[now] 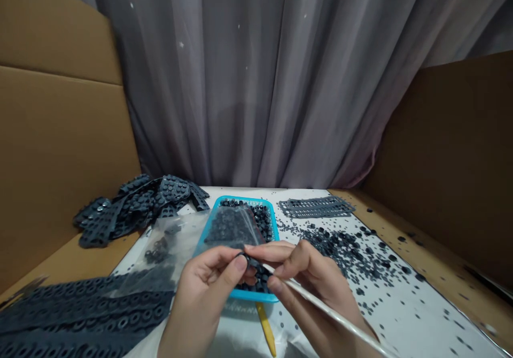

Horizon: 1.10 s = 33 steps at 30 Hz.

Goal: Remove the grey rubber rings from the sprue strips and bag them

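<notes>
My left hand (204, 288) pinches a small black ring-shaped part (251, 262) between thumb and fingers. My right hand (316, 280) grips a thin white rod (324, 305), its tip at the black part, and its fingertips meet those of my left hand there. Both hands are over the near end of a blue plastic basket (276, 227) holding many small black parts. A clear plastic bag (236, 222) lies partly across the basket. The fingers partly hide the small part, so its exact kind is unclear.
A yellow tool (265, 330) lies in front of the basket. Perforated black sheets (88, 315) spread at front left, with a studded pile (136, 203) behind. Loose black bits (348, 248) are scattered right, near a punched strip (316, 207). Cardboard walls (60, 133) flank the table; a grey curtain (248, 80) hangs behind.
</notes>
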Motion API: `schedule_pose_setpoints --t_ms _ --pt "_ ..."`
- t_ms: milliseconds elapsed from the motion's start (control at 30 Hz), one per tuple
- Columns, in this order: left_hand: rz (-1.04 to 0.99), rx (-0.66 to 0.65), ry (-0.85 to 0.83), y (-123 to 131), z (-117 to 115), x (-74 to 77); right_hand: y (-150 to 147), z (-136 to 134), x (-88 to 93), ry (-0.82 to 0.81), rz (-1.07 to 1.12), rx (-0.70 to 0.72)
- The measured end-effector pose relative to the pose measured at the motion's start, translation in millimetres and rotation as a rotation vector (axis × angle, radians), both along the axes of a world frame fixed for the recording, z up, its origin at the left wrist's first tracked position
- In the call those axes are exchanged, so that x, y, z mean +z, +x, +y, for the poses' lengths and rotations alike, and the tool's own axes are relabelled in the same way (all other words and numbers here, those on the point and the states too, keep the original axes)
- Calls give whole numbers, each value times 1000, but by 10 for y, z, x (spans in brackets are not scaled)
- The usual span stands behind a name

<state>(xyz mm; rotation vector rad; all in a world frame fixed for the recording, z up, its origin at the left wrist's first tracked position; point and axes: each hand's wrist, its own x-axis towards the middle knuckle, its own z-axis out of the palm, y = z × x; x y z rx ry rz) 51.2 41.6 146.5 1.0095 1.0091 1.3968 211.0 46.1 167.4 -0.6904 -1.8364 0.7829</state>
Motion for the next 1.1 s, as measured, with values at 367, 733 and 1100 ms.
schedule_pose_setpoints --t_ms 367,733,1100 --pt "-2 -14 -2 -13 25 -59 -31 49 -54 73 11 -26" --pt "-134 -12 -55 13 43 -19 118 255 -53 11 95 -109" --pt "-105 -68 5 -21 57 -129 175 128 50 -21 -40 142"
